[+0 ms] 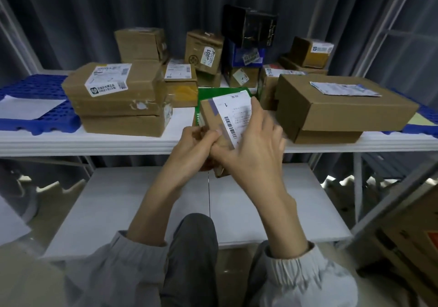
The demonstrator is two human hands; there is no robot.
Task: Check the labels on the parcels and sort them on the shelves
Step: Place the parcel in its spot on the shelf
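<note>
Small cardboard parcel [214,119] held up in front of the upper shelf's front edge [94,144], tilted, label face toward the camera. White shipping label [234,114] on its top face: barcode and a printed "1" legible, rest too blurred to read. Left hand [193,145] at the parcel's lower left corner, fingers curled round the edge, thumb on top near the barcode. Right hand [254,140] over the parcel's right side, back of hand to camera, fingers wrapped along the far edge beside the label, wrist bent upward. Both forearms rising from grey elastic-cuffed sleeves [142,259], converging at the parcel. Upper shelf behind the parcel: two stacked brown boxes [118,103] left of it, top one labelled; large flat brown box [341,110] right of it with a label on its lid, sitting on another box. Green flat packet [213,93] directly behind the parcel, mostly hidden. Further back: cluster of smaller cartons, one marked "J001" [205,50], a blue box [246,56] with a black box [251,28] on top. Blue plastic pallet [35,107] at far left of the shelf, white sheet [28,108] lying on it. Lower shelf [166,200] below the hands. Dark trouser knee [192,247] between the forearms. Grey curtain [166,3] behind the shelving.
</note>
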